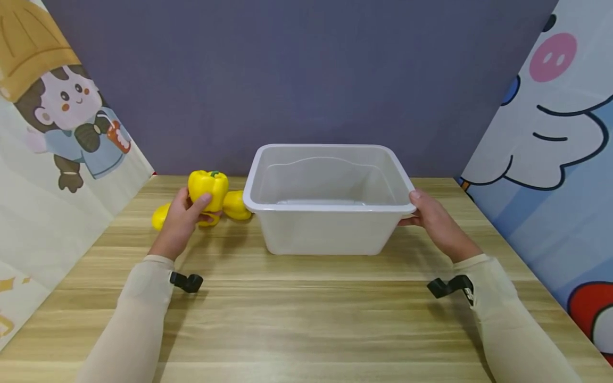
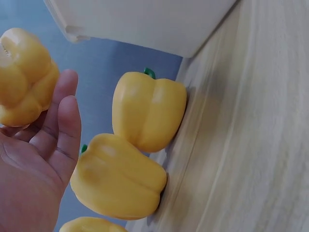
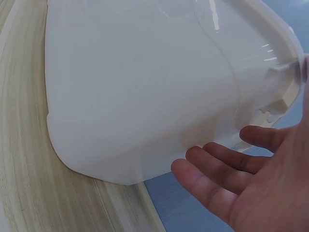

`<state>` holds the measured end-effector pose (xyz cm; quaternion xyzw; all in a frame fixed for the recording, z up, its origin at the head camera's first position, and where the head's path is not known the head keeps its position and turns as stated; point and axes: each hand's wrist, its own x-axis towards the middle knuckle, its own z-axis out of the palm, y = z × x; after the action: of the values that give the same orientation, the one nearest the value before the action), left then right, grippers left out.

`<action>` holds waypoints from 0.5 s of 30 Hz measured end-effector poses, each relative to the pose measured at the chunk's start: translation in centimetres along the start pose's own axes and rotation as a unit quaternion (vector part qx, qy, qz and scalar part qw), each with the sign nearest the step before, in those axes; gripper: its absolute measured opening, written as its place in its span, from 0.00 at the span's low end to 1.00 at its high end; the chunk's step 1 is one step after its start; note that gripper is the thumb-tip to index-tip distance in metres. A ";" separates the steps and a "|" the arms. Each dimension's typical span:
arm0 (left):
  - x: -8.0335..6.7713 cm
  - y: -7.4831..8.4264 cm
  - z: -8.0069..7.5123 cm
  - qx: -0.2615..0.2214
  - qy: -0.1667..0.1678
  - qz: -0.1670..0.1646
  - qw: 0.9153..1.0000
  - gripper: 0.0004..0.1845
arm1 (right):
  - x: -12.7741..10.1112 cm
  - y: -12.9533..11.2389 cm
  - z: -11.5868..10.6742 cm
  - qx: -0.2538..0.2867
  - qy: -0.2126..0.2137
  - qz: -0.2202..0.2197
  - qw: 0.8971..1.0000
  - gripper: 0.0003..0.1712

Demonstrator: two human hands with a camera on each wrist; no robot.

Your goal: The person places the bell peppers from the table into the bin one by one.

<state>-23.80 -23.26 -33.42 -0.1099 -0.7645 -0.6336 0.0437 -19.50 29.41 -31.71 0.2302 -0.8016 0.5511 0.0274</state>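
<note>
While my right hand (image 1: pixel 438 221) holds the white bin (image 1: pixel 330 232) by its right end, thumb over the rim and fingers underneath, my left hand (image 1: pixel 179 218) grasps a yellow bell pepper (image 1: pixel 209 186) just outside the bin's left end. This pepper is plump and glossy, bright yellow, with rounded lobes, deep creases between them and a short green stem on top. I hold it clear of the worktop (image 1: pixel 306 319), my thumb across its near side.

Three more yellow peppers lie to the left of the bin. The nearest pepper (image 1: pixel 237 205) sits just beside the bin's left wall, its green stem showing from my left wrist; the middle pepper (image 2: pixel 118 179) touches it, a little farther from the bin and partly behind my hand from above. The outermost pepper (image 1: pixel 160 216) is farthest left of the bin, only partly visible.

The bin stands upright, rectangular, with a wide rolled rim and walls tapering towards the base. Inside it I see bare pale walls and a strip of floor; its front wall hides the rest.
</note>
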 end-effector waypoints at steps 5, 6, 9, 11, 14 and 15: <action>0.1 0.3 0.3 0.004 0.001 0.007 1.000 0.28 | 0.0 0.0 0.0 -0.002 0.002 -0.001 1.000 0.33; 0.1 0.3 0.3 0.006 0.001 0.009 1.000 0.28 | 0.0 0.0 0.0 -0.002 0.001 -0.001 1.000 0.33; 0.1 0.5 0.5 0.013 -0.001 0.010 1.000 0.28 | 0.1 0.0 0.0 -0.004 0.000 0.001 1.000 0.33; 0.1 0.7 0.6 0.017 -0.001 0.008 1.000 0.28 | 0.0 0.1 -0.1 -0.006 0.000 0.004 1.000 0.33; 0.1 1.0 0.9 0.023 0.006 0.002 1.000 0.29 | 0.0 0.1 -0.1 -0.007 0.000 0.010 1.000 0.34; 0.1 1.1 0.9 0.022 0.008 0.000 1.000 0.30 | 0.0 0.2 -0.1 -0.008 0.000 0.012 1.000 0.34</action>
<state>-23.56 -22.14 -32.54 -0.1038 -0.7781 -0.6172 0.0528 -19.63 29.52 -31.80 0.2208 -0.8085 0.5450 0.0226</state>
